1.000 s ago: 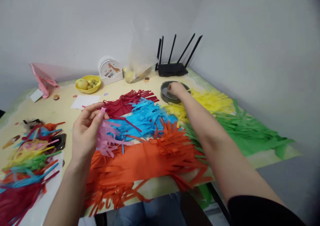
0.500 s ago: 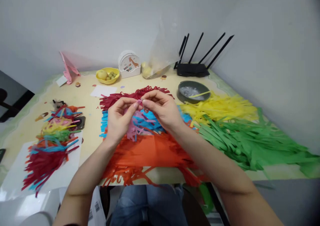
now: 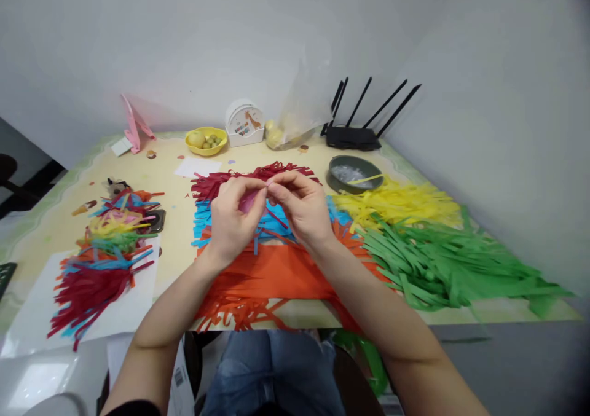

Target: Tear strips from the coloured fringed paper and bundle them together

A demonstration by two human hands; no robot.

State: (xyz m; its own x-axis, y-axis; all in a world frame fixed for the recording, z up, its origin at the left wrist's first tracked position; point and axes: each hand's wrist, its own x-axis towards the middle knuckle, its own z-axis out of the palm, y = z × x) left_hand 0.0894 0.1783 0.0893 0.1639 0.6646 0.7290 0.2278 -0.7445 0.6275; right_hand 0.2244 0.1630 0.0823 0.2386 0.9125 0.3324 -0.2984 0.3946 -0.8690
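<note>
Pinched between the fingertips of my left hand (image 3: 236, 220) and my right hand (image 3: 300, 210) is pink tissue paper (image 3: 249, 201). Most of the pink piece is hidden by my left hand. Both hands meet at its tip, above the table's middle. Beneath them lie blue fringed paper (image 3: 273, 220) and, farther back, dark red fringed paper (image 3: 209, 184). Nearer to me a wide orange fringed sheet (image 3: 281, 271) spreads to the table's front edge. Yellow fringed paper (image 3: 405, 201) and green fringed paper (image 3: 452, 262) lie to the right of my right hand.
At left, a multicoloured tassel bundle (image 3: 104, 268) rests partly on white paper (image 3: 32, 308), beside a phone (image 3: 157, 220). Along the back stand a yellow fruit bowl (image 3: 207, 151), a white holder (image 3: 244, 134), a plastic bag (image 3: 299, 118) and a black router (image 3: 353, 137). A dark bowl (image 3: 332, 181) sits before the router.
The pink strips that hung below my hands no longer show there; the pink paper is now gathered behind my left fingers. Both hands stay pinched together. The camera view has shifted slightly.
</note>
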